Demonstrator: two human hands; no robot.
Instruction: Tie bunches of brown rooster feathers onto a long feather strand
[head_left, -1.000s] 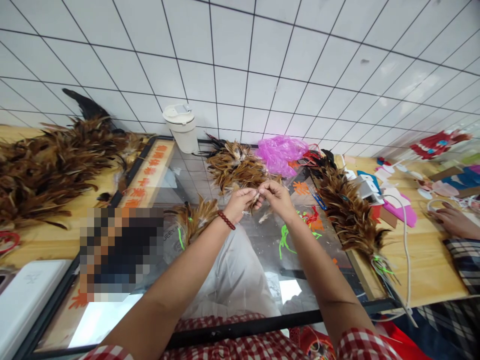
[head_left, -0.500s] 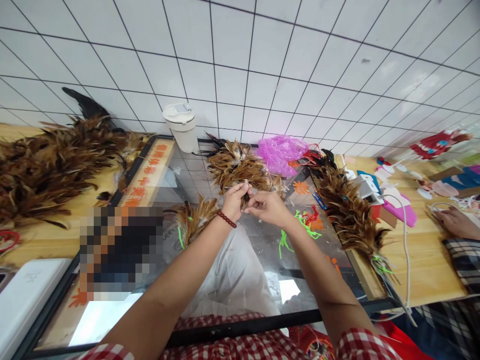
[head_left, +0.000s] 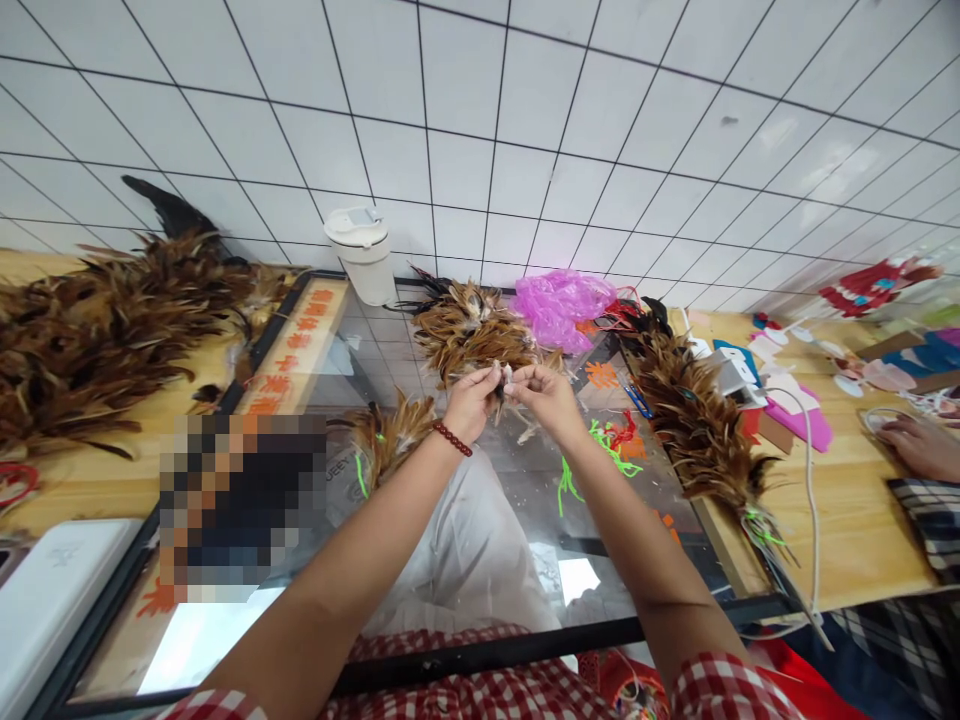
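Observation:
Over the glass tabletop, my left hand (head_left: 471,402), with a dark red bead bracelet at the wrist, is closed in a pinch on a small brown feather (head_left: 498,396). My right hand (head_left: 546,400) pinches whitish fluff at the feather's end, close beside the left fingertips. Just behind both hands lies a heap of brown feathers (head_left: 472,330). A smaller feather bunch (head_left: 396,432) with a green tie rests left of my left forearm. Green strings (head_left: 592,465) and a red string (head_left: 624,430) lie to the right of my right wrist.
A white lidded cup (head_left: 364,255) stands by the tiled wall. Beside the heap is a pink plastic bag (head_left: 562,305). Long feather bundles lie left (head_left: 105,340) and right (head_left: 686,410). A white cable (head_left: 814,500) hangs at right, near another person's hand (head_left: 919,445).
My right hand has risen slightly, its fingers now on the whitish fluff. A pale tuft now shows just below it. My left hand has barely moved.

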